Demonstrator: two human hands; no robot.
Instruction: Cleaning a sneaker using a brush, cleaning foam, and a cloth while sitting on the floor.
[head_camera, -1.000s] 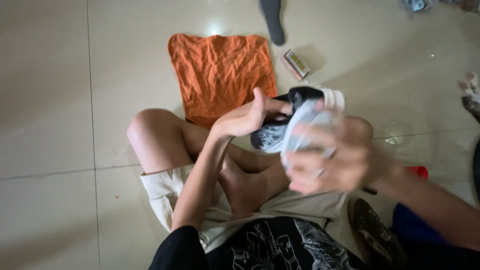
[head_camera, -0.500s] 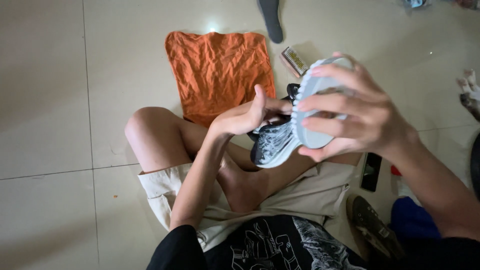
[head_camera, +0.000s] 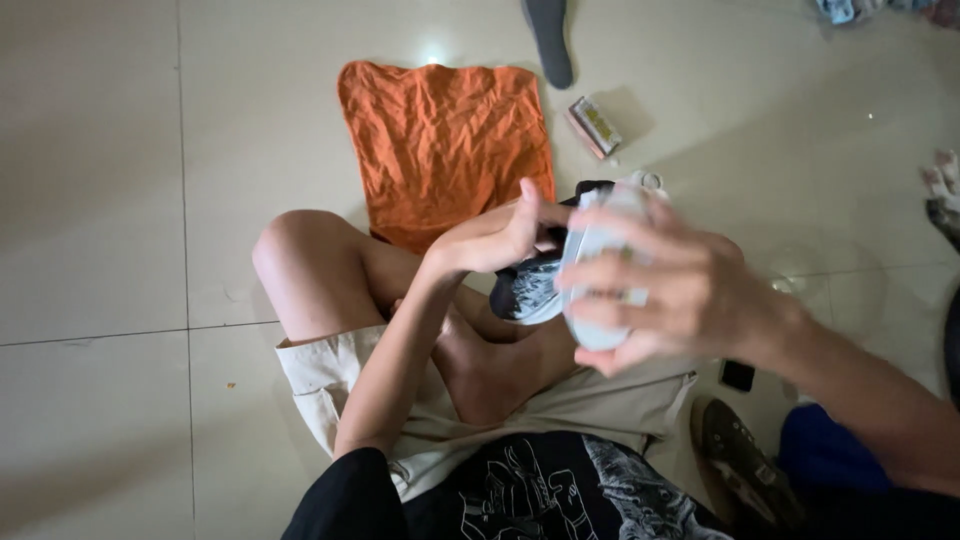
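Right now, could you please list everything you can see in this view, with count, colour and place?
Crumpled orange cloth: one, orange, flat on the tiled floor ahead of the knees.
Dark shoe insole: one, dark grey, top edge.
Small rectangular box: one, tan, right of the cloth.
Black-and-white patterned sneaker: one, held over the lap.
Worn dark shoe: one, lower right floor.
Left hand: on the sneaker.
Right hand: gripping the sneaker's pale sole.

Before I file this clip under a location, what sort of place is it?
Probably a home floor: pale glossy floor tiles, an orange cloth spread on them, and a person sitting cross-legged with a shoe in hand.
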